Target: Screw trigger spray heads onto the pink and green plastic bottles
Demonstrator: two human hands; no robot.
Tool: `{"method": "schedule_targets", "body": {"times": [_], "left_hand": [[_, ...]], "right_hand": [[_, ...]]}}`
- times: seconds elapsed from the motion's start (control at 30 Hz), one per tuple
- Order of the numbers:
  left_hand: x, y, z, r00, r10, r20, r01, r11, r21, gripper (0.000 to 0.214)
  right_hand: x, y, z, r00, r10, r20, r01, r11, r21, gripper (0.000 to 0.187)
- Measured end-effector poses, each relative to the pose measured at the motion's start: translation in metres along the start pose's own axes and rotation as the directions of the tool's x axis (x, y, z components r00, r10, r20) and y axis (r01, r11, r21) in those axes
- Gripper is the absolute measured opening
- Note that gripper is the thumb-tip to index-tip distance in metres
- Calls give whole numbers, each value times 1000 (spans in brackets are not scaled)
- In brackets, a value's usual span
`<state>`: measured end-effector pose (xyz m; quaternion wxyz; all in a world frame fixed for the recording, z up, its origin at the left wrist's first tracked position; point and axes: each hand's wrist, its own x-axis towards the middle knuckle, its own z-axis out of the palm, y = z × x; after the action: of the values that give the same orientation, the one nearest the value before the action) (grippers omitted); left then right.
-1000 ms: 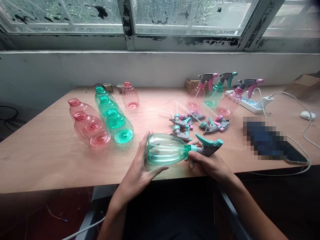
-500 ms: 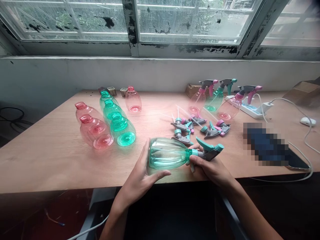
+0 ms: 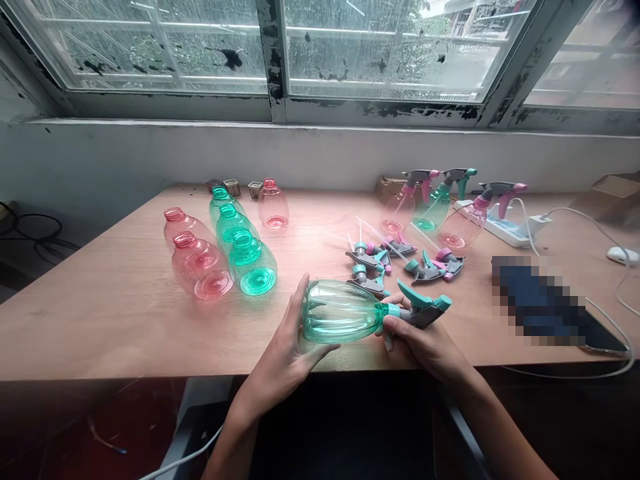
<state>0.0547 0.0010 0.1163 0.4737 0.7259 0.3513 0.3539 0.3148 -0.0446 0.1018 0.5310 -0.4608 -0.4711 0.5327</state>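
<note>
A clear teal spray bottle (image 3: 343, 311) lies sideways above the near edge of the wooden table (image 3: 115, 300). My left hand (image 3: 287, 347) cups its base, fingers wrapped round it. My right hand (image 3: 425, 343) grips the neck collar under the grey and teal trigger head (image 3: 423, 307) fitted on the bottle. Several loose trigger heads (image 3: 380, 257) with dip tubes lie just beyond the bottle.
Open teal bottles (image 3: 240, 237) and pink bottles (image 3: 195, 257) lie at the left, one pink bottle (image 3: 273, 203) further back. Three bottles with trigger heads (image 3: 440, 203) stand at the back right by a power strip (image 3: 505, 227). A blurred dark flat object (image 3: 545, 303) with a cable lies right.
The view has tilted up a little, so everything sits slightly lower and to the right. Both hands keep their hold on the teal bottle and trigger head.
</note>
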Motion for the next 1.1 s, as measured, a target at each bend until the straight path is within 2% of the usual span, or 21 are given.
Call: {"method": "schedule_targets", "body": {"times": [0.2,0.8,1.1], "left_hand": [[-1,6,1,1000,-22,-15,22,1000,22,107],[1,8,0,998,-57,-2,57,998,-13,105],[1,7,0,999,-42,-14,42,999,7,103]], "right_hand": [[-1,-4,1,1000,2,12,-2,1000,-17,27],[-1,-5,2,1000,6,19,-6,1000,-10,25],[0,-4,1,1000,-4,-4,4,998,-62,31]]}}
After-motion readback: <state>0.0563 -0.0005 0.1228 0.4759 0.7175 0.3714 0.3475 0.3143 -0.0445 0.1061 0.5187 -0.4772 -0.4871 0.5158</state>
